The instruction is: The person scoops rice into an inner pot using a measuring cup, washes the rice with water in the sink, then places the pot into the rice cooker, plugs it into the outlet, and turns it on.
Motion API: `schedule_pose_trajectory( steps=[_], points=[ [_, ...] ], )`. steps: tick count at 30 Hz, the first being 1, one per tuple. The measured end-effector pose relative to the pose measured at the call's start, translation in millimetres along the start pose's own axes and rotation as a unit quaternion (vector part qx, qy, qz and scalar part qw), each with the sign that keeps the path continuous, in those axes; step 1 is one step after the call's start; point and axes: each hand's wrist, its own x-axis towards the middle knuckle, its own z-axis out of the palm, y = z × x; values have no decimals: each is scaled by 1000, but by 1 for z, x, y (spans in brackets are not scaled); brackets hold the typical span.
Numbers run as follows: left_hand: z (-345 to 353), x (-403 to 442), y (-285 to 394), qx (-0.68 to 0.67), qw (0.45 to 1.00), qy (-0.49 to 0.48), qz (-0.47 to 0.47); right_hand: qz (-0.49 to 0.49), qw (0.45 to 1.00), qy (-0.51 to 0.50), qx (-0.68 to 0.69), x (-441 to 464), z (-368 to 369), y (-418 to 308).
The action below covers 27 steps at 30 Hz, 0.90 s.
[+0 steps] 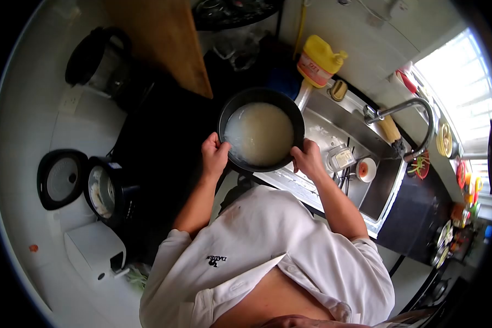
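Between my two hands is a dark round pot (228,113) with cloudy whitish liquid (259,134) in it. My left hand (215,153) grips its rim at the lower left, the thumb over the edge. On the opposite side my right hand (307,157) is closed on the rim at the lower right. The pot is near the left edge of the steel sink (385,180), partly over the dark counter. Whatever lies under the pot is hidden.
In the sink are a glass jar (341,157) and a small white bowl (367,170). A curved faucet (429,117) arches over it. A yellow jug (318,60) stands behind. At left an open rice cooker (112,188) sits near a wooden board (158,44) and a blender jug (95,60).
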Motion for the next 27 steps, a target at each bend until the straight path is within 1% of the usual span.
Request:
schedule_pose_trajectory(
  steps=[1,4,6,8,9,11,16,19,21,22,24,27],
  points=[
    [-6,-4,-1,-10,1000,-3,10,-1,1000,-4,6,-4,5,1],
    [-26,-15,-4,25,998,49,14,4,999,-35,-4,-9,27,5],
    [-42,-16,-15,-12,998,66,7,10,998,-57,-10,-4,40,7],
    [-55,-11,-18,-5,997,72,16,14,997,-77,-24,6,50,8],
    [-57,-7,-20,34,996,72,26,10,996,-84,-24,11,53,9],
    [-60,2,-14,113,990,71,45,3,997,-80,-4,24,55,13],
    [-45,10,-33,69,996,48,30,-3,998,-64,29,33,46,28],
    [-50,5,-48,63,996,61,31,-9,997,-75,20,28,50,30],
    [-55,1,-48,64,995,76,31,6,997,-80,15,26,56,24],
    [-57,2,-44,79,992,83,45,12,997,-82,13,26,59,21],
    [-60,3,-34,110,987,97,72,-2,996,-89,6,34,62,26],
    [-58,10,-28,117,987,89,67,-10,995,-98,9,44,61,29]
  ],
)
